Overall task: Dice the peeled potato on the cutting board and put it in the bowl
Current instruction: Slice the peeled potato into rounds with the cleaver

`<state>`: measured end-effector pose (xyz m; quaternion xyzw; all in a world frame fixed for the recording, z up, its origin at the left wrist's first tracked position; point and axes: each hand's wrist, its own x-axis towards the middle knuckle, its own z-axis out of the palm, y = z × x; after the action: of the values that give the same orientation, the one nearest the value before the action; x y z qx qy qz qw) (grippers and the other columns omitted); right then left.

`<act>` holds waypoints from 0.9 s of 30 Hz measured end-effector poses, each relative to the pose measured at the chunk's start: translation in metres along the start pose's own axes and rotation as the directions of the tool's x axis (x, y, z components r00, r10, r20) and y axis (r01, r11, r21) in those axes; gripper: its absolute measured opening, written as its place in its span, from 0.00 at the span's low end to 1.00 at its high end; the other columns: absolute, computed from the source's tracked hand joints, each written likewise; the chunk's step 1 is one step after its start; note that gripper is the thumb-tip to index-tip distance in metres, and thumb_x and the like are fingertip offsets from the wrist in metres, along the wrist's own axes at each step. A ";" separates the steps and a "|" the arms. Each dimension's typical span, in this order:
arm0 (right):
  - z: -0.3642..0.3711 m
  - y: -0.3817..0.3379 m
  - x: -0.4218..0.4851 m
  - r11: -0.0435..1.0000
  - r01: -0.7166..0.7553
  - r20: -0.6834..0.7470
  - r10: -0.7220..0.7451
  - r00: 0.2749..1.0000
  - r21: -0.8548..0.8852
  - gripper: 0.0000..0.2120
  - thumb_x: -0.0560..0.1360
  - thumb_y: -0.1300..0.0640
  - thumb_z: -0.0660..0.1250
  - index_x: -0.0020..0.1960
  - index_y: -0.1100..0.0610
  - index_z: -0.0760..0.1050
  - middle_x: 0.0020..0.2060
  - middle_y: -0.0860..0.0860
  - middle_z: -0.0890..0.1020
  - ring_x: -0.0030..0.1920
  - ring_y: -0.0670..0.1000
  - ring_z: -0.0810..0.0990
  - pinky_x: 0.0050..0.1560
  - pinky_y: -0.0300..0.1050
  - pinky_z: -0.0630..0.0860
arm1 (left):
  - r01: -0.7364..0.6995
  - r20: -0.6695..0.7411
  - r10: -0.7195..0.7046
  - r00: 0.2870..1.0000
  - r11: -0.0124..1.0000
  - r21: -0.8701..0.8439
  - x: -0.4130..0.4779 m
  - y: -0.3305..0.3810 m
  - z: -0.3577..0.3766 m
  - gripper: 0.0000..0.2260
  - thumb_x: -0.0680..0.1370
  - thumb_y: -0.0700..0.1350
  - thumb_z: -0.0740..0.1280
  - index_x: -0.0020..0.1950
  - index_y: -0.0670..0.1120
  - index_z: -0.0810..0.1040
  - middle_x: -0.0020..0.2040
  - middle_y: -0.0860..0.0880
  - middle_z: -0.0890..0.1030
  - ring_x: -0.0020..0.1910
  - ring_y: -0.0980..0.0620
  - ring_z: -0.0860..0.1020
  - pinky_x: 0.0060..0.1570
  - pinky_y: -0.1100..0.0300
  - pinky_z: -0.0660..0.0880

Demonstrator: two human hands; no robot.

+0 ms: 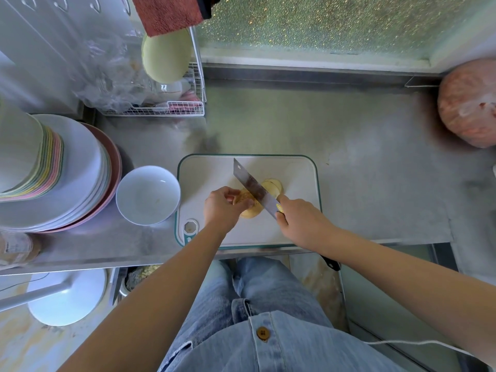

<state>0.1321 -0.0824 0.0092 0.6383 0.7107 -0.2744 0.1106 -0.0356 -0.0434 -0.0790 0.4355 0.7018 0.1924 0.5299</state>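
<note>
A peeled yellow potato (248, 208) lies on the white cutting board (212, 173) with a green rim. My left hand (221, 208) grips the potato's left part with curled fingers. My right hand (298, 218) holds the handle of a cleaver-style knife (251, 185) whose blade slants across the potato. To the right of the blade lie cut potato slices (273, 186). A white bowl (147, 194) stands just left of the board; its inside looks bare.
A tall stack of plates and coloured bowls (53, 170) fills the counter's left side. Behind it, a wire dish rack (166, 106) holds plastic bags. A round pinkish object (469, 103) sits at the far right. The steel counter's front edge (268, 253) runs just below the board.
</note>
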 end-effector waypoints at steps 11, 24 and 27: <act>0.040 -0.005 0.035 1.000 -0.002 -0.035 0.002 0.999 0.000 0.11 0.82 0.55 0.53 0.59 0.60 0.67 0.41 0.56 0.76 0.44 0.59 0.78 0.38 0.46 0.66 | -0.010 -0.014 0.010 1.000 1.000 0.018 -0.001 0.001 -0.001 0.16 0.66 0.50 0.79 0.49 0.48 0.81 0.45 0.51 0.83 0.44 0.49 0.81 0.45 0.48 0.81; 0.058 0.017 0.043 0.995 0.001 -0.104 0.010 0.995 0.100 0.13 0.81 0.52 0.55 0.61 0.60 0.67 0.44 0.59 0.79 0.46 0.61 0.78 0.39 0.45 0.65 | -0.047 -0.032 0.051 0.998 0.993 0.109 -0.010 0.005 0.001 0.17 0.70 0.52 0.75 0.56 0.49 0.79 0.51 0.51 0.81 0.49 0.50 0.79 0.48 0.55 0.79; 0.058 0.021 0.045 0.993 -0.001 -0.107 0.013 0.994 0.116 0.14 0.81 0.52 0.55 0.61 0.60 0.68 0.45 0.59 0.80 0.46 0.61 0.79 0.39 0.46 0.67 | -0.065 -0.039 0.072 0.997 0.984 0.167 -0.016 0.008 0.002 0.18 0.73 0.53 0.72 0.60 0.48 0.78 0.54 0.49 0.80 0.50 0.49 0.78 0.45 0.58 0.77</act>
<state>0.1335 -0.0746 -0.0670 0.6600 0.6962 -0.2802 0.0359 -0.0297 -0.0525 -0.0646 0.4973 0.7116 0.1612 0.4693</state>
